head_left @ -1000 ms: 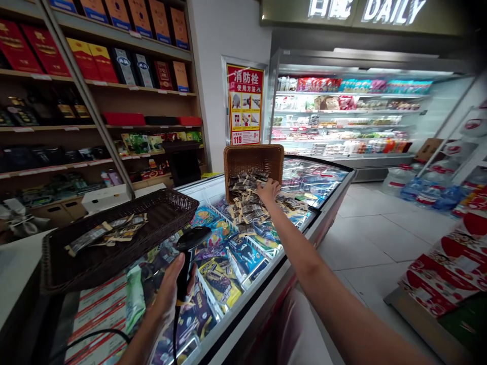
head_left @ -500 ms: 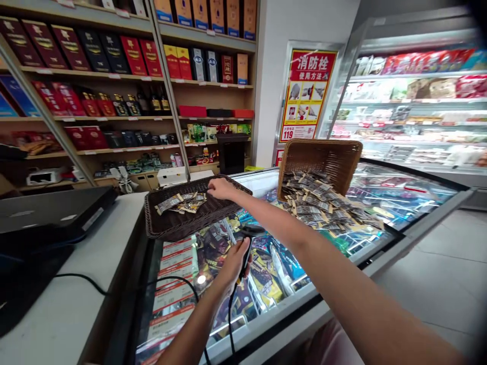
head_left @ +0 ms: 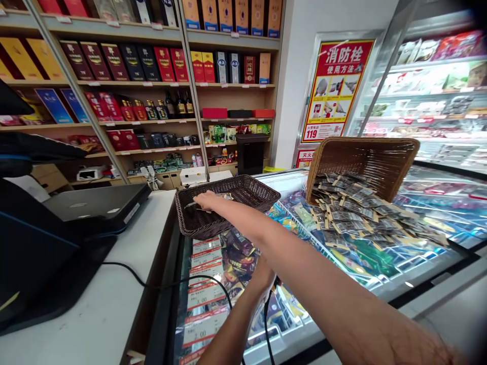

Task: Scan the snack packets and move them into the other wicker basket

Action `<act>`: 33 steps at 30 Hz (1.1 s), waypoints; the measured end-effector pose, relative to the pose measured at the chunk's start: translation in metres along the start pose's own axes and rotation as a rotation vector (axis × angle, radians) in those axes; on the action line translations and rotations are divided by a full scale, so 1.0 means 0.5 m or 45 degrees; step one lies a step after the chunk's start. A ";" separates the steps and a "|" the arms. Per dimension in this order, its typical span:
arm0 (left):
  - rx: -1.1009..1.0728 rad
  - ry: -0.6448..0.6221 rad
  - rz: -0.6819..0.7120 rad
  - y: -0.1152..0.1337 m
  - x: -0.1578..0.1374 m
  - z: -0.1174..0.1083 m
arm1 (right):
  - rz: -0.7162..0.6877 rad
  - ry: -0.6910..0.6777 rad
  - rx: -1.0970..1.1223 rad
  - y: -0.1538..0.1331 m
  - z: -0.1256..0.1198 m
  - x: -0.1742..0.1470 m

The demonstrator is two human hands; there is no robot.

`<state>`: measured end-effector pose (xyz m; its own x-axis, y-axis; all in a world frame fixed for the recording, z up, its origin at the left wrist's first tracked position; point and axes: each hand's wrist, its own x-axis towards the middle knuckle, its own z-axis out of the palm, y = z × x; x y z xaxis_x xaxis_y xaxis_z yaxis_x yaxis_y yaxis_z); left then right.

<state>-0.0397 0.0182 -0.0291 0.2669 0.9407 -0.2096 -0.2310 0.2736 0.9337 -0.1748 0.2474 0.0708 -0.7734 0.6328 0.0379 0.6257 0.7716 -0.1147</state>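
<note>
My right hand (head_left: 205, 200) reaches across into a dark brown wicker basket (head_left: 198, 230). Its fingers are closed at a small packet (head_left: 190, 205), whose edge pokes out on the left. More small packets lie in that basket, mostly hidden by the hand and forearm. Below the right forearm, my left hand (head_left: 263, 276) is wrapped round a black corded handheld scanner (head_left: 277, 280), largely covered now by the right arm. To the right, a light brown wicker basket (head_left: 319, 152) lies tipped on its side, with a heap of small clear-and-brown packets (head_left: 361, 205) spilling onto the glass.
Both baskets rest on a glass-topped freezer (head_left: 418, 268) with bagged goods and price labels inside. A black cable (head_left: 198, 278) runs from the white counter (head_left: 114, 299) on the left, where a dark checkout machine (head_left: 99, 203) stands. Shelves of boxes (head_left: 144, 63) line the back.
My right hand has moved left and lower within the dark basket, onto the packets. The view has turned left, and the right forearm now covers most of the scanner.
</note>
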 end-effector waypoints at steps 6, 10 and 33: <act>0.078 0.081 0.013 0.025 -0.001 0.029 | 0.289 0.430 0.783 0.065 -0.068 -0.116; 0.122 0.115 0.019 0.038 -0.007 0.031 | 0.405 0.429 1.561 0.125 -0.096 -0.252; 0.055 0.080 0.041 0.082 -0.025 0.039 | 0.442 1.289 2.571 0.296 -0.009 -0.679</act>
<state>-0.0341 0.0136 0.0175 0.2000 0.9601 -0.1957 -0.1974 0.2351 0.9517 0.1810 0.1470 0.0453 -0.0037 0.9988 0.0482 -0.6984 0.0319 -0.7150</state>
